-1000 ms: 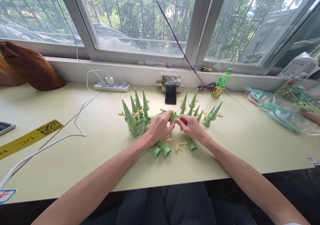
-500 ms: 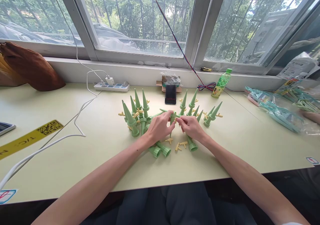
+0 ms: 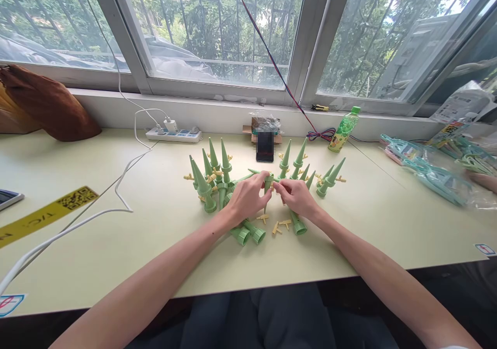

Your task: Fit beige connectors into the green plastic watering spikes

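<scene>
My left hand (image 3: 251, 194) is closed around a green plastic plant watering spike (image 3: 268, 182), its wide end up and its tip pointing down. At the spike's side, my right hand (image 3: 298, 195) pinches a small yellow valve (image 3: 272, 186), mostly covered by the fingertips. Loose yellow valves (image 3: 285, 224) lie on the table just below the hands. Near my left wrist are green spikes lying down (image 3: 256, 233), open ends toward me. Another lying spike (image 3: 299, 226) is partly under my right hand.
Standing green spikes with yellow valves form a left group (image 3: 204, 186) and a right group (image 3: 298, 160). Behind them are a phone (image 3: 265, 149), a drink bottle (image 3: 345, 130) and a power strip (image 3: 174, 135). A white cable (image 3: 124, 183) crosses the left side; bagged items (image 3: 430, 170) lie right.
Both hands stay in nearly the same place on the spike. Only the right fingers shift slightly at its side.
</scene>
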Tool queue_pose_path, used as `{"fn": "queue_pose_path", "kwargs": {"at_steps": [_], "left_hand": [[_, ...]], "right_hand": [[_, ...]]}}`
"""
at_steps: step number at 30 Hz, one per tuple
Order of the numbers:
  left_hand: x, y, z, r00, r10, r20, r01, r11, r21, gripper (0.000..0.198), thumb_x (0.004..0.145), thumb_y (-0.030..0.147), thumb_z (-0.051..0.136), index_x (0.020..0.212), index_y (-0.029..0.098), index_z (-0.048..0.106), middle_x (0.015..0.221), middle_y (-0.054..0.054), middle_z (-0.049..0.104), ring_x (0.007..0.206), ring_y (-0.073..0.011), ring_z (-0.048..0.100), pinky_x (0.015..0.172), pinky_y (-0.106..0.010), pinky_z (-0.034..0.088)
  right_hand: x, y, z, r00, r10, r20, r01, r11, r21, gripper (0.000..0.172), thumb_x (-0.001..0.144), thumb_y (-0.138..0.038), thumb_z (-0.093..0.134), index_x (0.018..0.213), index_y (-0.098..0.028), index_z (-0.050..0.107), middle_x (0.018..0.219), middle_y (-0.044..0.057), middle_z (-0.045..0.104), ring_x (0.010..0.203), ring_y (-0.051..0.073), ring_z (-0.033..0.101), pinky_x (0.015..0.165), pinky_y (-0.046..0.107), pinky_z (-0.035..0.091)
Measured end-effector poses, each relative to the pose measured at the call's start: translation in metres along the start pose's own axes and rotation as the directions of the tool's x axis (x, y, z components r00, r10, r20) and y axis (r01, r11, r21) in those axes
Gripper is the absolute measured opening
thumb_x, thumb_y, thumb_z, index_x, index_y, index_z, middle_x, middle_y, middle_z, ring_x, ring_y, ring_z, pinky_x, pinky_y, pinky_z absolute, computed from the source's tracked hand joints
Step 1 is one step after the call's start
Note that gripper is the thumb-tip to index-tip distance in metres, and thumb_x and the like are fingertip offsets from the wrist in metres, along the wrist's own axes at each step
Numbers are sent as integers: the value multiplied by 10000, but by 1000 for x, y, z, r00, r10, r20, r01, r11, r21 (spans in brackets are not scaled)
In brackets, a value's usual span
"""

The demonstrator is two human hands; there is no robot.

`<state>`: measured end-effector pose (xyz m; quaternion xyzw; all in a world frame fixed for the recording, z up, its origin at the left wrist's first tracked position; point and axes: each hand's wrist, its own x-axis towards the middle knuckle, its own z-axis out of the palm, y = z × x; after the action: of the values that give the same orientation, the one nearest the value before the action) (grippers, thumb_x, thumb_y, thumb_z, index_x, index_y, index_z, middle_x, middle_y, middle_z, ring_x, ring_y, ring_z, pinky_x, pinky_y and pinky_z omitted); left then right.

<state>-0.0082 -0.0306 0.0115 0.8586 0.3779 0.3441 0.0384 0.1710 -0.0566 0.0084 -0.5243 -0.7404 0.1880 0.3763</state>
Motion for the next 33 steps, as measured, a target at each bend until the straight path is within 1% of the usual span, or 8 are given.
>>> {"fn": "queue_pose_path", "kwargs": {"at_steps": [4,8,11,24,33], "left_hand": [[0,0,-1,1000,-8,12,8,1000,7,267,871,270,549,1124,190,520,852,-8,671,556,-118,557,538,-240,402],[0,0,0,1000,-4,23,3,1000,20,266,869,271,553,1122,191,526,798,2,644,573,-128,569,544,-242,408],[0,0,1,1000,-2,29,1,1000,21,264,867,271,557,1117,192,528,795,2,636,582,-130,572,556,-246,417],[0,1,0,999,-9,35,9,1000,21,265,862,268,554,1116,194,524,783,10,623,575,-128,561,539,-243,401],[0,1,0,999,-10,40,8,1000,30,252,862,264,559,1104,201,523,808,5,639,601,-133,581,547,-243,404]], "right_hand": [[-1,1,0,1000,-20,7,20,1000,3,384,945,-415,501,637,-187,482,502,-28,523,488,108,428,519,256,294],[0,1,0,1000,-26,5,26,1000,-3,407,947,-384,491,594,-188,440,487,-31,493,484,105,404,512,260,275],[0,1,0,1000,-13,11,13,1000,-3,412,946,-371,485,581,-187,433,475,-31,482,479,106,401,507,262,264],[0,0,-1,1000,7,19,-7,1000,-5,449,961,-398,455,569,-181,493,436,-23,490,463,116,435,525,265,291],[0,-2,-1,999,38,23,-37,999,-18,498,968,-455,431,561,-180,512,417,-21,487,441,113,438,521,260,310]]}}
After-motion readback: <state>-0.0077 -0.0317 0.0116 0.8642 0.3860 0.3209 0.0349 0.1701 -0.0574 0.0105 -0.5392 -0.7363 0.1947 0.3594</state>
